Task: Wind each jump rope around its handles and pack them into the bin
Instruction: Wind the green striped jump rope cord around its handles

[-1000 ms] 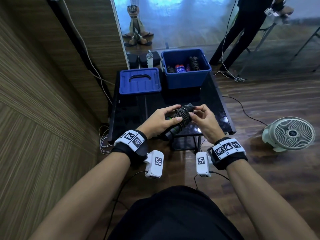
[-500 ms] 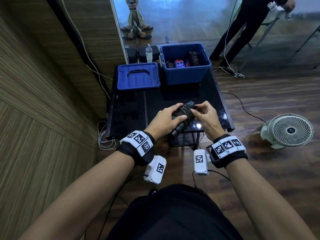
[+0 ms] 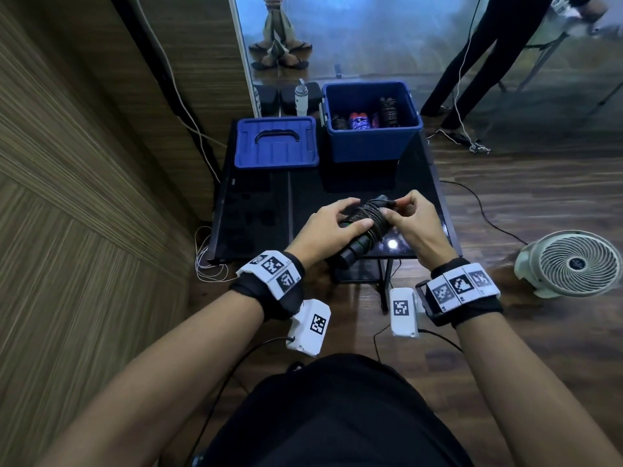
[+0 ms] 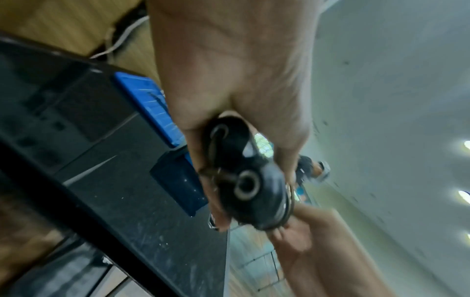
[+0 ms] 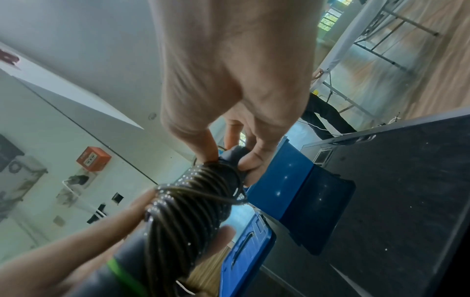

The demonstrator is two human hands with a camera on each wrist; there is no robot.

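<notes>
A black jump rope (image 3: 365,220) with green rings, its cord wound round both handles, is held over the near part of the black table (image 3: 256,203). My left hand (image 3: 332,227) grips the handles (image 4: 244,170) from the left, thumb on top. My right hand (image 3: 401,214) pinches the far top end of the bundle (image 5: 193,203) with curled fingers. The open blue bin (image 3: 371,143) stands at the table's far right and holds several wound ropes (image 3: 387,111). Its blue lid (image 3: 276,143) lies flat to its left.
A white floor fan (image 3: 573,262) stands on the wood floor at right. A person in black trousers (image 3: 472,62) stands beyond the bin, with cables (image 3: 462,136) on the floor nearby. A wooden wall (image 3: 84,163) runs along the left, white cables (image 3: 205,261) below it.
Both hands have stayed at the bundle, turning it slightly. My right hand's fingers moved up to the bundle's far end and now pinch there.
</notes>
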